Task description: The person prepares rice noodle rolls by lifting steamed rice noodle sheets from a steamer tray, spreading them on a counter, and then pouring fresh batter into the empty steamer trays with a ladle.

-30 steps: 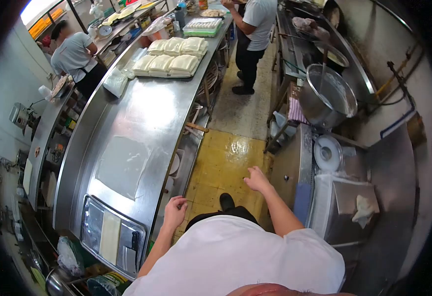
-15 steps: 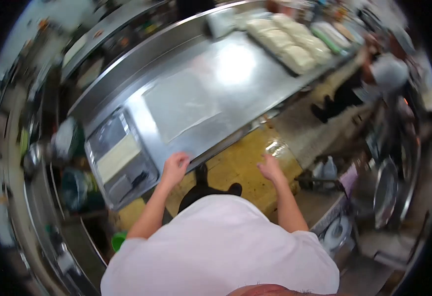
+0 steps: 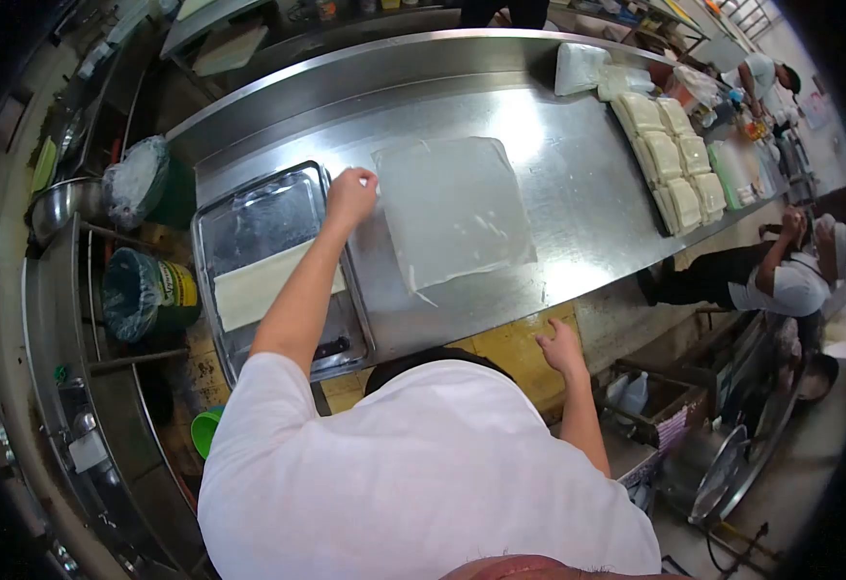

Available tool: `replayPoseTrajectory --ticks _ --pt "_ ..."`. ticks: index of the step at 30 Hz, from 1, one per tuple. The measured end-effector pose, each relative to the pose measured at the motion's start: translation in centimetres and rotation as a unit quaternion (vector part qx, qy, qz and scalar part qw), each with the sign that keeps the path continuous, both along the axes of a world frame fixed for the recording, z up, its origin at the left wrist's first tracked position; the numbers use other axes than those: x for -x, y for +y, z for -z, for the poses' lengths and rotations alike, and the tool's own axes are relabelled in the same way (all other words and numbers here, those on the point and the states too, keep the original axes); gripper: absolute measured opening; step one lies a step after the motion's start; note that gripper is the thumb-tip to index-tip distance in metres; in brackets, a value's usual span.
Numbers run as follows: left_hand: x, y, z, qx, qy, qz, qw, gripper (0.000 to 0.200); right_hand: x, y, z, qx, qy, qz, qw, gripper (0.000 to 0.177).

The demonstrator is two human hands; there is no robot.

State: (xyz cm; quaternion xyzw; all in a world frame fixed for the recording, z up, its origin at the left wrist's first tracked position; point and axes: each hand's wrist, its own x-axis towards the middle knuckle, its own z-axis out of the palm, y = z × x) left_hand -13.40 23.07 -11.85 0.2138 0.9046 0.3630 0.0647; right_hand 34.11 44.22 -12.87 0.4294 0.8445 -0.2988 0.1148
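A thin, pale dough sheet point(image 3: 452, 208) lies flat on the long steel counter point(image 3: 578, 193). My left hand point(image 3: 350, 198) reaches across to the sheet's left edge, fingers curled and pinching it near the upper corner. My left forearm passes over a metal tray point(image 3: 249, 217), which holds a cream dough strip point(image 3: 239, 295) and a dark tool point(image 3: 328, 346). My right hand point(image 3: 560, 346) hangs below the counter's front edge over the yellow floor, fingers spread and holding nothing.
Stacked wrapped dough packs point(image 3: 672, 164) and a plastic bag point(image 3: 578, 68) sit further along the counter. A person in a white shirt point(image 3: 781, 280) stands in the aisle to the right. A lined bucket point(image 3: 147, 290), a metal bowl point(image 3: 60, 203) and a green tub point(image 3: 208, 430) are at the left.
I have turned to face the counter. My left hand moved from the counter's front edge up to the dough sheet's left edge. My right hand stayed low, beside the counter.
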Motion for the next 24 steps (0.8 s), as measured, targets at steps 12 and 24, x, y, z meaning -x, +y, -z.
replayPoseTrajectory --ticks 12,24 --pt "9.3 6.5 3.8 0.22 0.006 0.067 0.973 0.04 0.1 1.3 0.1 0.007 -0.057 0.044 0.997 0.057" --pt "8.8 8.7 3.2 0.251 -0.024 0.031 0.967 0.034 -0.6 5.4 0.3 0.055 -0.051 0.047 0.996 0.054"
